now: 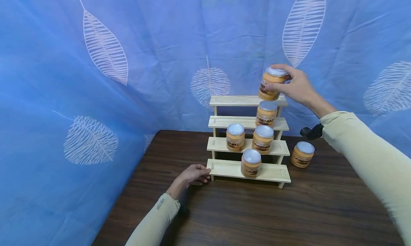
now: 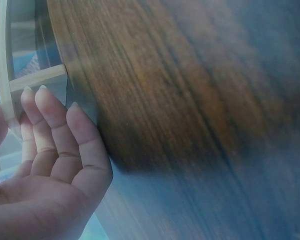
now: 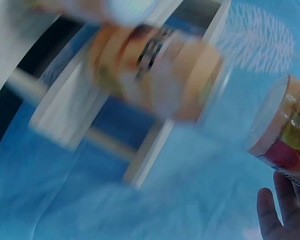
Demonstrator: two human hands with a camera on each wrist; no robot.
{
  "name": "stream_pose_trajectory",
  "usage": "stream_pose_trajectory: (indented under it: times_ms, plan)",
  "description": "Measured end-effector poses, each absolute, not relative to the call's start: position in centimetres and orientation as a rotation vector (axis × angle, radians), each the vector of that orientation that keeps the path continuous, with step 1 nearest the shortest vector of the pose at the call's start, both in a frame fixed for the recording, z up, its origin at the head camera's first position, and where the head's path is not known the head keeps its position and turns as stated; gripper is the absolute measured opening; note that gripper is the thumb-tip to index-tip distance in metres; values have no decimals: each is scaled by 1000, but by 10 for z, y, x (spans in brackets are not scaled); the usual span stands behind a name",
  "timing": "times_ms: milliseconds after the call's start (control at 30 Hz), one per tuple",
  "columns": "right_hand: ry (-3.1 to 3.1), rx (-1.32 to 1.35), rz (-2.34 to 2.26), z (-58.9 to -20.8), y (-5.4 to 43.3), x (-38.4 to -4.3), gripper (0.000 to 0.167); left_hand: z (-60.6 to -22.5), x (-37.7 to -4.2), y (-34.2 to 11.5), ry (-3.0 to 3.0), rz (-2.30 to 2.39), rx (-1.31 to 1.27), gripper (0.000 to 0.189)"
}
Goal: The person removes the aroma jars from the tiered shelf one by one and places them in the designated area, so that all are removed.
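Observation:
My right hand (image 1: 295, 85) grips an orange jar (image 1: 269, 89) with a silver lid, raised at the right end of the top step of a tiered wooden stand (image 1: 237, 101). In the right wrist view, that jar (image 3: 292, 132) appears at the right edge, with fingertips (image 3: 270, 210) below it. My left hand (image 1: 196, 175) holds the left end of the stand's lowest board (image 1: 221, 167), its thumb and curled fingers about the board end in the left wrist view. Below the raised jar, another jar (image 1: 266, 114) stands on the second step from the top.
Two jars, a left one (image 1: 235, 138) and a right one (image 1: 263, 140), share the third step. One jar (image 1: 251, 164) stands on the lowest step, another (image 1: 302, 155) on the dark wooden table (image 1: 250, 214) right of the stand. A blue leaf-patterned cloth (image 1: 160, 60) hangs behind.

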State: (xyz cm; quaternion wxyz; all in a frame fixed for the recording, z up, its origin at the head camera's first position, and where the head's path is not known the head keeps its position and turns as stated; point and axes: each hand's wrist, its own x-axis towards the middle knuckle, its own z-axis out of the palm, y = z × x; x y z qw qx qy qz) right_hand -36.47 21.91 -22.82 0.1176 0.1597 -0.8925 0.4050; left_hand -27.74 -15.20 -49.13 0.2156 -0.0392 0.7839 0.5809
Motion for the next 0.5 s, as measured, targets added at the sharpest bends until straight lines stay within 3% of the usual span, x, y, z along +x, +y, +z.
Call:
stream_pose_trajectory:
  times_ms: [500]
  plan:
    - [-2649, 209, 1024, -247, 319, -341, 70, -492, -278, -153, 2169, 1613, -97, 30]
